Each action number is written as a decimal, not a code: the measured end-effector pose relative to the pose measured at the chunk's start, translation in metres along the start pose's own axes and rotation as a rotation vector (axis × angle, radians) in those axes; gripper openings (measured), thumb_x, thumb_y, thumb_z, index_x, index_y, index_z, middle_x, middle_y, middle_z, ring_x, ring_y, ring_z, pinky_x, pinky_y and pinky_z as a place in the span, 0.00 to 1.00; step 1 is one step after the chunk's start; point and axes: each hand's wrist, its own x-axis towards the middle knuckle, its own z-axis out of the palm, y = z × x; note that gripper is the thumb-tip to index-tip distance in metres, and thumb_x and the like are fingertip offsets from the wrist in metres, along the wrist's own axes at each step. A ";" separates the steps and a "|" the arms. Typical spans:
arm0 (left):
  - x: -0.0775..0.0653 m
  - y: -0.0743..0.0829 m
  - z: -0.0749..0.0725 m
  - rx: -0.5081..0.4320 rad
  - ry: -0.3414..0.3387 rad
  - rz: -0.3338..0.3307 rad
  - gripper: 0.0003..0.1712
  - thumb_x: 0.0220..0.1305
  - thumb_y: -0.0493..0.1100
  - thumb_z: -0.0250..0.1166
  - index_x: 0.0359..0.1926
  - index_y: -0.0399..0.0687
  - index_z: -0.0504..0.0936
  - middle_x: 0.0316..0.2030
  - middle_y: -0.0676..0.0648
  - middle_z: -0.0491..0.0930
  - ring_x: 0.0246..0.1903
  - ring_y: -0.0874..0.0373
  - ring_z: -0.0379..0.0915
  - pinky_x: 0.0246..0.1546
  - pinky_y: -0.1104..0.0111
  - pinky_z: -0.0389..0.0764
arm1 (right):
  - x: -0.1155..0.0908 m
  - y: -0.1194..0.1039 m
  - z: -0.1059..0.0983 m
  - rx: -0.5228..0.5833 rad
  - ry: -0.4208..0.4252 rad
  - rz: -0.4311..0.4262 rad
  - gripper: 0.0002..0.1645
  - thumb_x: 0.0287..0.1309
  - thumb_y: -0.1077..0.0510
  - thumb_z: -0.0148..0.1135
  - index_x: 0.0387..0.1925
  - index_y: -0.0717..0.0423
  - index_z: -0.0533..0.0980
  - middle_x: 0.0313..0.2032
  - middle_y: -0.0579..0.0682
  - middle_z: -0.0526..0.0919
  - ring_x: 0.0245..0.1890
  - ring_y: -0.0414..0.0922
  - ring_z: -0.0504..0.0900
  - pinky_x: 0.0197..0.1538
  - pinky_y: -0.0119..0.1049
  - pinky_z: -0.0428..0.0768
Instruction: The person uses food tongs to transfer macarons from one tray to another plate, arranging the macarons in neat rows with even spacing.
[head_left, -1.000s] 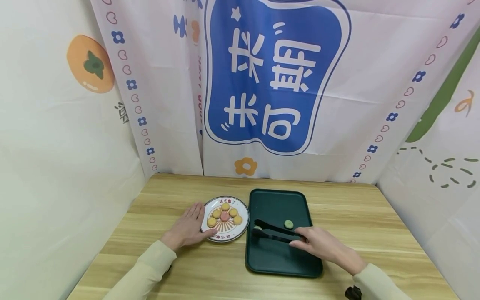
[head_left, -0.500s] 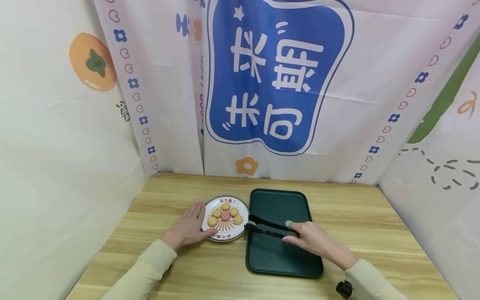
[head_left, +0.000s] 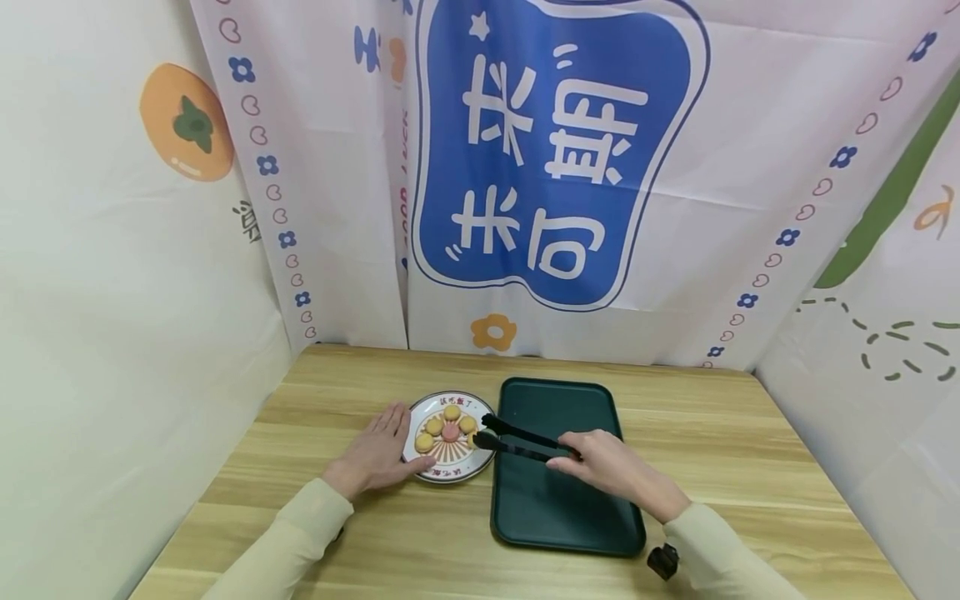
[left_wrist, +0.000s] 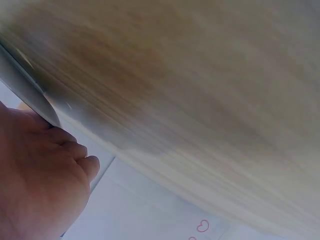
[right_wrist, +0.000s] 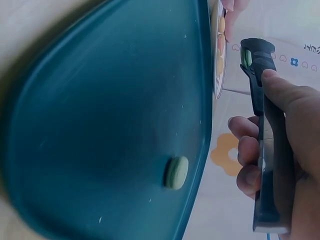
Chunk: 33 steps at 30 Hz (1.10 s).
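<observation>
My left hand (head_left: 378,454) lies flat at the left rim of a white plate (head_left: 448,460), fingers straight and thumb on its near edge. Several yellow macarons (head_left: 452,412) form an arch on the plate around a pink macaron (head_left: 450,432). My right hand (head_left: 618,471) grips black tongs (head_left: 525,433) by the handle end, over the green tray (head_left: 558,512). Between the tong tips a green macaron (right_wrist: 247,57) is pinched, above the plate's right rim. Another green macaron (right_wrist: 177,173) sits on the tray; my right hand hides it in the head view.
The tray stands just right of the plate on a wooden table (head_left: 405,542). Printed cloth (head_left: 345,208) hangs behind the table's far edge, with white walls of cloth at both sides.
My right hand has moved left with the tongs, carrying the green macaron from over the tray to the plate's right edge. My left hand has stayed at the plate.
</observation>
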 end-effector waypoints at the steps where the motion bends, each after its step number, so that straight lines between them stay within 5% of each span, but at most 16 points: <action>1: 0.000 0.000 0.000 0.002 -0.003 -0.001 0.63 0.62 0.80 0.44 0.73 0.27 0.51 0.75 0.30 0.48 0.76 0.37 0.43 0.76 0.49 0.51 | 0.002 -0.001 0.001 0.004 -0.004 0.000 0.18 0.64 0.37 0.58 0.30 0.45 0.75 0.16 0.35 0.62 0.14 0.28 0.59 0.20 0.22 0.61; 33: 0.000 -0.001 0.002 -0.022 0.004 0.009 0.62 0.62 0.79 0.46 0.73 0.27 0.51 0.75 0.29 0.48 0.76 0.36 0.43 0.76 0.47 0.52 | 0.040 -0.029 0.016 0.062 -0.086 0.023 0.21 0.63 0.37 0.58 0.30 0.49 0.76 0.14 0.36 0.65 0.12 0.30 0.65 0.17 0.24 0.63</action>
